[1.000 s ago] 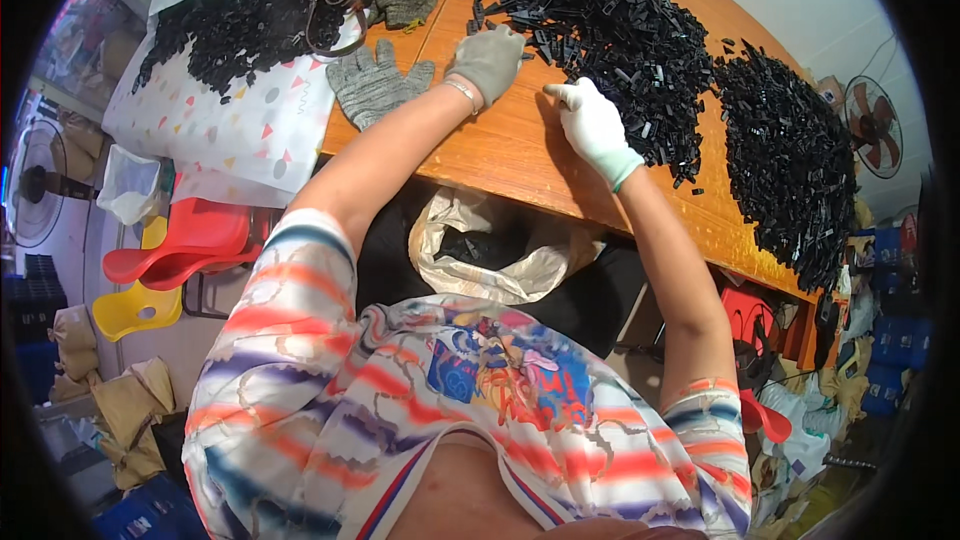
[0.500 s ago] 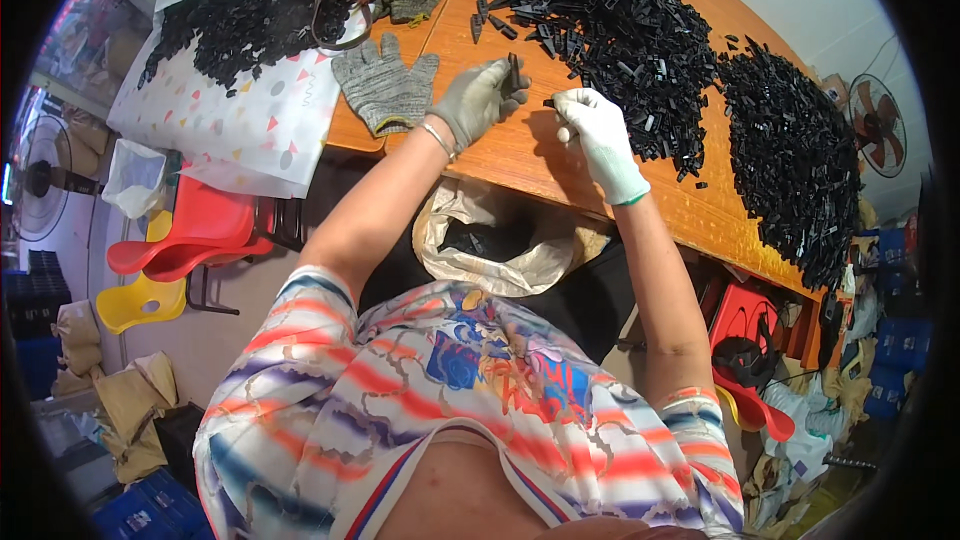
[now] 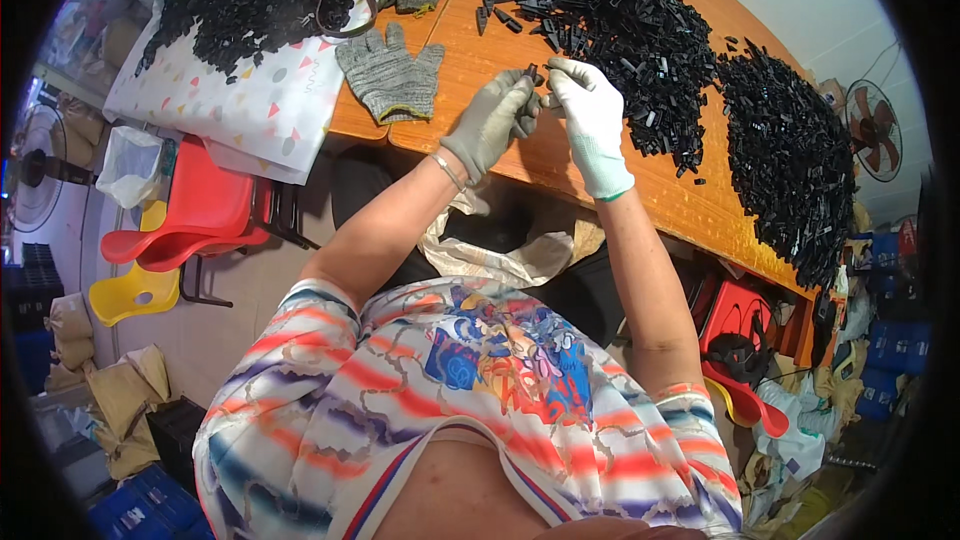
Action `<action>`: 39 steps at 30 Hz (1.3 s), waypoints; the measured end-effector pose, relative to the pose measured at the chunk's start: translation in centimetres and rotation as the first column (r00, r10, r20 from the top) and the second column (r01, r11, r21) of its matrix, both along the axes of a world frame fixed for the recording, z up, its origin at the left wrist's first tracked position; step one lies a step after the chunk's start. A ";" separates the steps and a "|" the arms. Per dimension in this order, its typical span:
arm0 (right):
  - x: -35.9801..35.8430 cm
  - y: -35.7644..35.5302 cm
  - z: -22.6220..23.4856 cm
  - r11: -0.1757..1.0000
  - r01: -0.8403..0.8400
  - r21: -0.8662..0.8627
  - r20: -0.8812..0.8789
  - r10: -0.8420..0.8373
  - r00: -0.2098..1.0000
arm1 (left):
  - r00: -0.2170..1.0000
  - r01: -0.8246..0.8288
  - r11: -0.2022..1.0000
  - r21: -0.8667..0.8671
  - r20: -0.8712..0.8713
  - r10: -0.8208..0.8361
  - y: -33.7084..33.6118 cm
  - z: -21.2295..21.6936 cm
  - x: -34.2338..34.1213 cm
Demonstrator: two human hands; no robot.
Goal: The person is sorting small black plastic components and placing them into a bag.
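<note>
My left hand (image 3: 492,122), in a greyish glove, closes its fingers round a small black plastic piece (image 3: 531,71), whose end sticks up past the thumb. Close beside it, my right hand (image 3: 592,125) in a white glove with a green cuff edge has its thumb and fingers pinched together. Whatever those right fingers hold is too small and covered to make out. Both hands are above the front part of the wooden table (image 3: 480,50). Beyond my right hand lies a big heap of slim black plastic pieces (image 3: 610,30).
A second heap of black pieces (image 3: 785,155) lies at the right. At the left are a grey knitted glove (image 3: 392,78), a patterned sheet (image 3: 260,110) and small black parts (image 3: 240,20). An open sack (image 3: 490,258) hangs below the table edge. Red chairs (image 3: 205,205) stand left.
My hands have come closer together. The left has shifted right and slightly down, still holding the black piece; the right has turned its fingertips up toward it.
</note>
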State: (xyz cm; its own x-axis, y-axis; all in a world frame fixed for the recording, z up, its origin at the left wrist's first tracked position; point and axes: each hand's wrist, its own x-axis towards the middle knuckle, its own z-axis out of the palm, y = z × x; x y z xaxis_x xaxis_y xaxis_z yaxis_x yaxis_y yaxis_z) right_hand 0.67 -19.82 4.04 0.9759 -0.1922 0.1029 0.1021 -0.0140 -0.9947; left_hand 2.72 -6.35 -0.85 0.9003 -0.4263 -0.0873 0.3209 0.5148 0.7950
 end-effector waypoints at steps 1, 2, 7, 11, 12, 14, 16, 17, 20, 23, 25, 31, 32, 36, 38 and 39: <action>0.0 0.1 0.0 1.000 0.019 -0.023 0.013 -0.018 1.000 | 0.999 -0.022 0.998 0.059 0.037 0.020 -0.1 0.3 -0.3; 0.0 0.2 0.0 1.000 0.020 -0.023 0.013 -0.020 1.000 | 0.996 -0.046 0.992 0.117 0.075 0.037 -0.2 0.9 -0.6; -0.4 0.7 0.4 0.998 0.055 -0.031 -0.016 -0.056 0.998 | 0.986 -0.089 0.972 0.216 0.155 0.056 -0.3 2.0 -1.5; -0.2 0.2 -0.4 0.990 0.082 -0.114 0.044 -0.077 0.996 | 0.984 -0.083 0.968 0.238 0.174 0.042 -0.5 2.1 -1.5; -0.4 0.2 -0.3 0.990 0.075 -0.122 0.049 -0.069 0.996 | 0.984 -0.083 0.968 0.238 0.174 0.042 -0.5 2.2 -1.5; -0.6 0.3 -0.1 0.989 0.069 -0.129 0.053 -0.063 0.997 | 0.985 -0.102 0.962 0.254 0.160 0.062 -0.6 2.5 -1.8; -0.7 0.4 -0.1 0.983 0.072 -0.167 -0.005 -0.074 0.997 | 0.984 -0.115 0.951 0.287 0.167 0.069 -0.7 2.5 -2.1; -0.7 0.3 -0.1 0.983 0.074 -0.167 -0.005 -0.076 0.997 | 0.981 -0.129 0.939 0.318 0.176 0.075 -0.8 2.5 -2.1; -0.5 0.0 -0.1 0.785 0.056 -0.617 0.020 -0.056 0.998 | 0.977 -0.153 0.916 0.371 0.193 0.085 -0.9 2.3 -2.3; -0.7 -0.1 0.8 0.513 0.057 -0.856 0.108 0.069 0.992 | 0.946 -0.249 0.867 0.431 0.301 0.122 -1.0 1.0 -1.6; -0.4 -0.2 0.9 0.430 0.026 -0.902 0.074 0.094 0.993 | 0.932 -0.298 0.853 0.428 0.323 0.164 -1.4 0.1 -1.3; -0.4 -0.4 -0.4 0.332 0.026 -0.943 0.063 0.104 0.993 | 0.941 -0.330 0.827 0.456 0.224 0.252 -2.6 0.9 -1.7; -0.5 -0.3 -0.6 0.374 0.035 -0.927 0.073 0.087 0.994 | 0.949 -0.316 0.852 0.417 0.141 0.283 -2.6 1.0 -1.9; -0.3 -0.5 -1.2 0.441 0.084 -0.894 0.097 0.007 0.995 | 0.956 -0.293 0.862 0.414 0.121 0.267 -3.0 1.4 -1.7; -0.2 -0.9 -1.0 0.512 0.065 -0.856 0.048 -0.047 0.998 | 0.967 -0.254 0.872 0.418 0.126 0.221 -2.9 1.3 -0.9; 0.0 -1.0 -0.8 0.540 0.066 -0.839 0.040 -0.060 0.997 | 0.978 -0.199 0.881 0.429 0.146 0.150 -2.7 1.1 -0.5</action>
State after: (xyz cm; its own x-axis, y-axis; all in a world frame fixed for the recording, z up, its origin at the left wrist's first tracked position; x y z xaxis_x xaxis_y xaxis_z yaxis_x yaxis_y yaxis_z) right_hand 0.69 -20.82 3.27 0.9638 -0.0760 0.2557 0.0720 -0.8489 -0.5236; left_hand 2.20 -9.02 0.28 0.9710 -0.2013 -0.1291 0.1599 0.1455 0.9763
